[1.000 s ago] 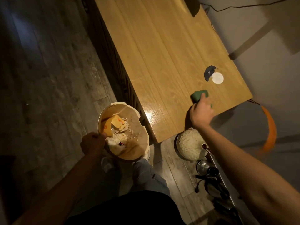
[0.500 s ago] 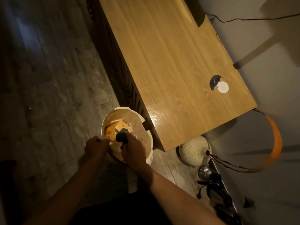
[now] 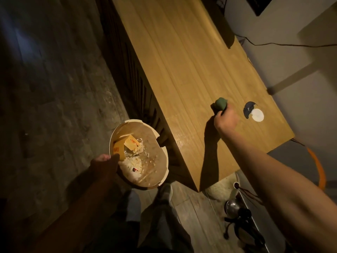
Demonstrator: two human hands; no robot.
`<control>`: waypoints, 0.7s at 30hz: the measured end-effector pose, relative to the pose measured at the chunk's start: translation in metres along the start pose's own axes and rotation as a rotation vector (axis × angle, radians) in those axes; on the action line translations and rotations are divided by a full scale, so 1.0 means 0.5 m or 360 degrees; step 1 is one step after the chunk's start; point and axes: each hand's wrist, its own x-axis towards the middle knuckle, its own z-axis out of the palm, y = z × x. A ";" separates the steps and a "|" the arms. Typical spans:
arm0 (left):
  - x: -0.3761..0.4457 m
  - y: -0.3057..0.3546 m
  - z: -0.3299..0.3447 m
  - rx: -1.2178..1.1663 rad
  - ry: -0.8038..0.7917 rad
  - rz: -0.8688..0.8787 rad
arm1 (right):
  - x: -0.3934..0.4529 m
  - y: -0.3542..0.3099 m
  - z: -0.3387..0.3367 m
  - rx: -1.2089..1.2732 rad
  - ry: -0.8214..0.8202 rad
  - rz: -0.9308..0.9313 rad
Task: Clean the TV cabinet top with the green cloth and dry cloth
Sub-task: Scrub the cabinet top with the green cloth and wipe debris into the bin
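The wooden TV cabinet top (image 3: 182,73) runs from the upper middle to the lower right. My right hand (image 3: 225,119) is on its near end, shut on a bunched green cloth (image 3: 220,104) that pokes out above my fingers. My left hand (image 3: 104,164) grips the rim of a cream waste bin (image 3: 165,157) held beside the cabinet's front corner; inside lie yellow wrappers and pale crumbs. I see no dry cloth.
A round cable hole with a white cap (image 3: 257,115) sits just right of my right hand. A dark TV foot (image 3: 228,33) stands farther back. On the floor by the cabinet's end are a pale mat (image 3: 221,189), an orange hoop (image 3: 319,170) and dark metal items (image 3: 240,218).
My right hand went from the cabinet top down to the bin with the green cloth, then came back up onto the cabinet near the cable hole. My left hand stayed on the bin.
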 end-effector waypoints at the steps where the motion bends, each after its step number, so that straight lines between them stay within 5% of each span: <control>1: 0.007 0.011 -0.001 -0.0009 0.0020 -0.0010 | 0.005 -0.015 0.019 -0.0069 -0.0027 -0.0016; 8: 0.045 0.089 0.005 0.0050 0.0094 0.0107 | -0.080 -0.189 0.162 -0.0160 -0.0009 -0.0117; 12: 0.073 0.116 0.013 0.0128 0.0111 0.0162 | -0.179 -0.238 0.195 -0.0235 -0.0092 -0.0565; 14: 0.077 0.123 0.015 0.0159 0.0096 0.0159 | -0.235 -0.233 0.203 -0.0175 -0.0258 -0.0882; 18: 0.070 0.117 0.000 0.0220 0.0055 0.0143 | -0.373 -0.178 0.249 -0.0081 -0.1108 -0.1047; 21: 0.068 0.096 -0.025 0.0133 0.0006 0.0158 | -0.438 -0.144 0.265 0.0133 -0.1070 -0.0825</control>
